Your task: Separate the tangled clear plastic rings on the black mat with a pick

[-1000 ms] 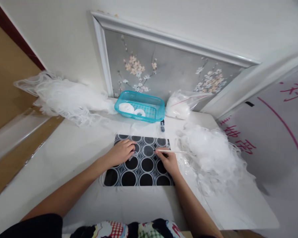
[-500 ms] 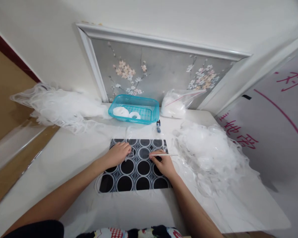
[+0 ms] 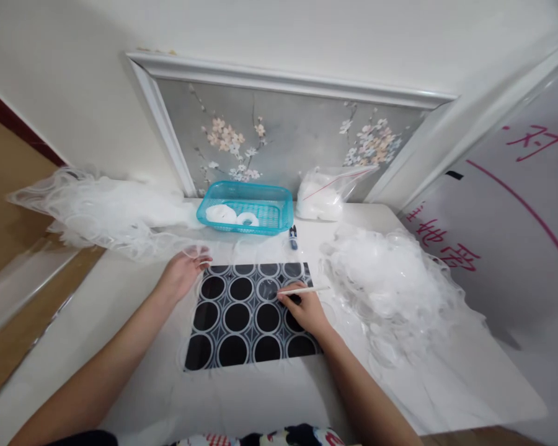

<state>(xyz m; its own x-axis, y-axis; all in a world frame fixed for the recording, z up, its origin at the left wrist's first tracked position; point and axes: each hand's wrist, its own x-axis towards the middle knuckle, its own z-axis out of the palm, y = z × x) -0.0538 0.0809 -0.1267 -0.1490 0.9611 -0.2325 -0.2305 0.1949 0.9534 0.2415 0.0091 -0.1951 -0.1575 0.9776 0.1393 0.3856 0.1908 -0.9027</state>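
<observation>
A black sheet with rows of pale-ringed circles [image 3: 237, 316] lies flat on the table in front of me. My right hand [image 3: 307, 310] rests over its right side, fingers pinched around a thin white stick [image 3: 304, 290] that points left, its tip at one of the upper circles. Beyond the sheet's upper left corner is my left hand [image 3: 183, 272], fingers loosely apart. Its fingertips reach the near edge of a heap of clear, ring-edged film [image 3: 116, 207], and see-through film partly covers them. I make out nothing gripped in that hand.
A blue plastic basket [image 3: 276, 230] holding white rings [image 3: 248, 220] stands at the back, beside a zip bag of white material [image 3: 320, 197]. A small dark-blue tool [image 3: 293, 238] lies before them. Another film heap [image 3: 390, 272] covers the right; a framed blossom picture [image 3: 283, 136] leans behind.
My left hand has left the upper left of the patterned sheet, moving left and away to the film heap, its fingers loosening. My right hand keeps the stick at nearly the same spot.
</observation>
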